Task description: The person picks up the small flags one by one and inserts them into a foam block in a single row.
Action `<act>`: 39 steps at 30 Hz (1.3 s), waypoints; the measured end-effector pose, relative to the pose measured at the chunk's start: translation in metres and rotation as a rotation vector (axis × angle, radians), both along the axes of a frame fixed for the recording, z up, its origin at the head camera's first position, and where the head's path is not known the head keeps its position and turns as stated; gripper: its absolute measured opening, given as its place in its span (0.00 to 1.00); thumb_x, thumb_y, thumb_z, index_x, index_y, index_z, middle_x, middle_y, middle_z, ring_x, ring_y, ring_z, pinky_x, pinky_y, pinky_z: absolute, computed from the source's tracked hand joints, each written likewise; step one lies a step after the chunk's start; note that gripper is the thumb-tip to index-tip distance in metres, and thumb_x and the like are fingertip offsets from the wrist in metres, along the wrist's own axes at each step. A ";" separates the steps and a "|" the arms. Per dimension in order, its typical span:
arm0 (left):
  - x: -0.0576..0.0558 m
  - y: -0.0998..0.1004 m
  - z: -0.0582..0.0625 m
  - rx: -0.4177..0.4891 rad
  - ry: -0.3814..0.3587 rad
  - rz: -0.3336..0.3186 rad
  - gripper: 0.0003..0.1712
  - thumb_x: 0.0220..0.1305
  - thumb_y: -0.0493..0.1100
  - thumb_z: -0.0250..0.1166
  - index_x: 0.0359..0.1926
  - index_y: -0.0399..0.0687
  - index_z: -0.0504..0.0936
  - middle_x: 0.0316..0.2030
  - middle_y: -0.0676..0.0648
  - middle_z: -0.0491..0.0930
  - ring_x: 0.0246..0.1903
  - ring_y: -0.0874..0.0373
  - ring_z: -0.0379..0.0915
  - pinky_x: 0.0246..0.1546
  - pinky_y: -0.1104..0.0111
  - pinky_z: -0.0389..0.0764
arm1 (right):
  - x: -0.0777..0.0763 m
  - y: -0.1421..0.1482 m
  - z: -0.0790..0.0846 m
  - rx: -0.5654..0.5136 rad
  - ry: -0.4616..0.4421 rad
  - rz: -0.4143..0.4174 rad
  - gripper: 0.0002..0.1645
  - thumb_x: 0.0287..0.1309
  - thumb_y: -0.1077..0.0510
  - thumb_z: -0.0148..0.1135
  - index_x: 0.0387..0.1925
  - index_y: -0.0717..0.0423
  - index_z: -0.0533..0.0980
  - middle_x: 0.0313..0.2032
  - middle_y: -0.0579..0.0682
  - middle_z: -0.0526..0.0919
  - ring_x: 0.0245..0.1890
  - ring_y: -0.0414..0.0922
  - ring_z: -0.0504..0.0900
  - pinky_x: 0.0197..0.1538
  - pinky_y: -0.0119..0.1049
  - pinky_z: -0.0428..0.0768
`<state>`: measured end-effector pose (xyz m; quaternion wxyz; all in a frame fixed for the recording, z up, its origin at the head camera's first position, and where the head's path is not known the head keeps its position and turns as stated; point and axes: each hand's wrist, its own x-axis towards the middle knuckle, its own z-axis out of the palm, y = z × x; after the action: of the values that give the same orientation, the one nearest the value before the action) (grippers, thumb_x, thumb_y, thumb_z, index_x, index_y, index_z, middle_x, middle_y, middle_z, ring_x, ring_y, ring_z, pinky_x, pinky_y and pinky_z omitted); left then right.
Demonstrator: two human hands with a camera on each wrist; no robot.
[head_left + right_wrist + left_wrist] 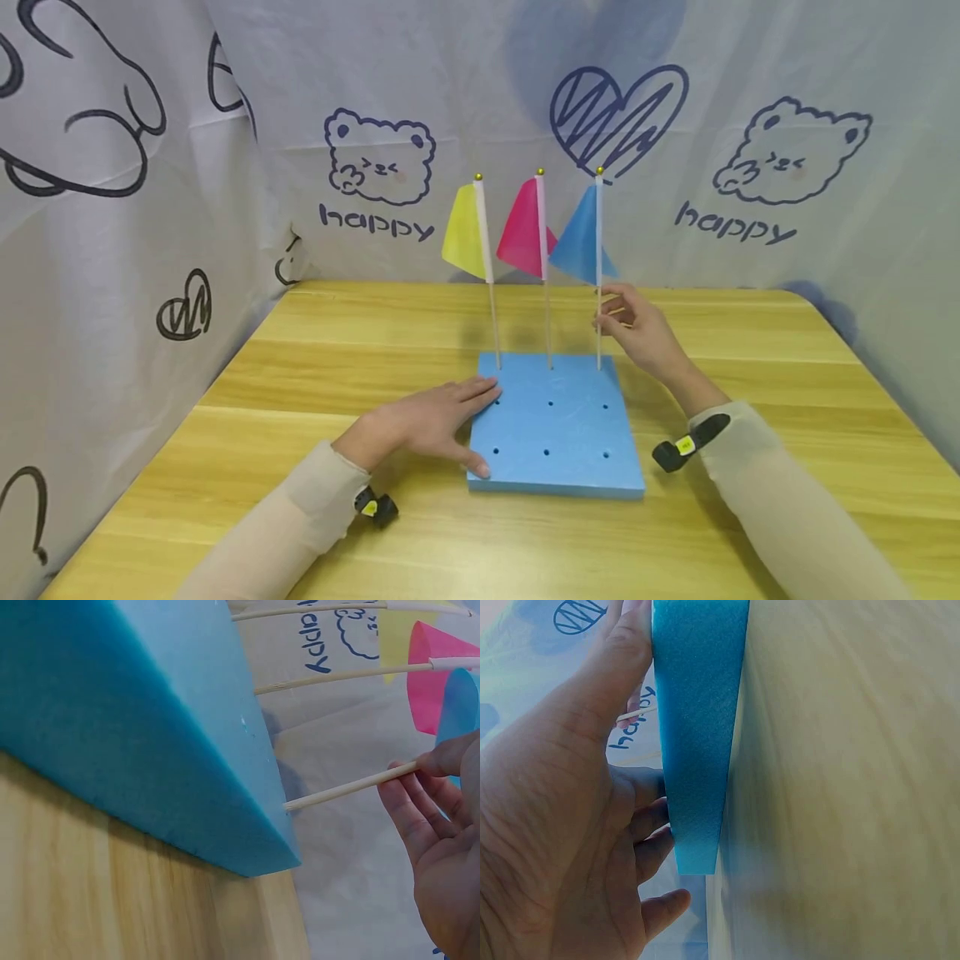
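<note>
A light blue foam block (576, 429) with rows of small holes lies flat on the table. Three small flags with gold-tipped sticks stand upright along its far row: yellow (465, 237), pink (522, 233) and blue (579, 242). With thumb and fingertips, my right hand (643, 335) pinches the blue flag's wooden stick (345, 790) below the cloth; its lower end meets the block at the far right hole. My left hand (431, 419) rests spread on the block's left edge, fingers on top. In the left wrist view, the block's side (697, 735) appears beside the thumb.
The wood-grain table (315, 500) extends around the block on all sides. Behind and to the left hangs a pale cloth (480, 108) with bear and heart drawings. Small black cameras (675, 452) are strapped to both wrists.
</note>
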<state>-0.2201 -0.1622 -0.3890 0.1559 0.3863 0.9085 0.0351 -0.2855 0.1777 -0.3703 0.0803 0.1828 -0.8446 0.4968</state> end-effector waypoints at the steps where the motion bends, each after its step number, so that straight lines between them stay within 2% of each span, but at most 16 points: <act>1: 0.000 0.000 0.000 0.000 0.000 0.001 0.69 0.45 0.88 0.49 0.79 0.59 0.37 0.77 0.55 0.33 0.75 0.56 0.32 0.72 0.56 0.49 | 0.000 0.000 -0.001 0.002 0.002 -0.002 0.24 0.69 0.61 0.58 0.64 0.53 0.67 0.45 0.59 0.78 0.43 0.55 0.82 0.50 0.55 0.81; 10: 0.000 0.001 0.002 -0.006 -0.015 0.001 0.69 0.44 0.88 0.49 0.78 0.59 0.36 0.77 0.56 0.32 0.75 0.57 0.31 0.72 0.56 0.48 | 0.003 0.004 -0.008 -0.031 0.033 -0.033 0.23 0.71 0.61 0.55 0.64 0.56 0.67 0.44 0.59 0.78 0.43 0.53 0.82 0.49 0.49 0.82; 18: -0.001 0.001 0.002 -0.010 -0.007 0.004 0.69 0.45 0.88 0.49 0.78 0.59 0.36 0.77 0.55 0.32 0.75 0.58 0.31 0.73 0.57 0.47 | 0.005 0.001 -0.003 -0.004 0.042 -0.054 0.22 0.71 0.59 0.55 0.63 0.58 0.67 0.44 0.59 0.78 0.44 0.53 0.81 0.49 0.49 0.82; 27: -0.002 0.001 0.004 -0.008 -0.006 -0.004 0.69 0.46 0.87 0.50 0.78 0.58 0.37 0.77 0.55 0.33 0.75 0.57 0.31 0.73 0.57 0.47 | 0.009 -0.001 -0.007 0.063 0.051 -0.089 0.20 0.70 0.61 0.56 0.60 0.59 0.70 0.43 0.59 0.80 0.41 0.53 0.83 0.43 0.34 0.84; 36: 0.000 -0.001 0.002 0.004 -0.010 -0.004 0.69 0.45 0.88 0.49 0.79 0.58 0.37 0.77 0.55 0.34 0.75 0.56 0.32 0.72 0.56 0.49 | 0.010 -0.005 -0.014 0.071 0.057 -0.087 0.19 0.70 0.60 0.56 0.60 0.59 0.70 0.42 0.59 0.81 0.40 0.53 0.83 0.44 0.44 0.84; 39: 0.000 -0.001 0.002 0.004 -0.011 -0.002 0.69 0.45 0.88 0.49 0.79 0.58 0.37 0.77 0.54 0.34 0.75 0.56 0.32 0.72 0.56 0.49 | 0.011 -0.004 -0.014 0.064 0.052 -0.090 0.18 0.71 0.61 0.55 0.59 0.59 0.70 0.43 0.60 0.81 0.41 0.54 0.83 0.45 0.45 0.84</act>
<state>-0.2199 -0.1632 -0.3874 0.1599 0.3873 0.9071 0.0389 -0.2748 0.1738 -0.3839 0.1188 0.1599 -0.8650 0.4606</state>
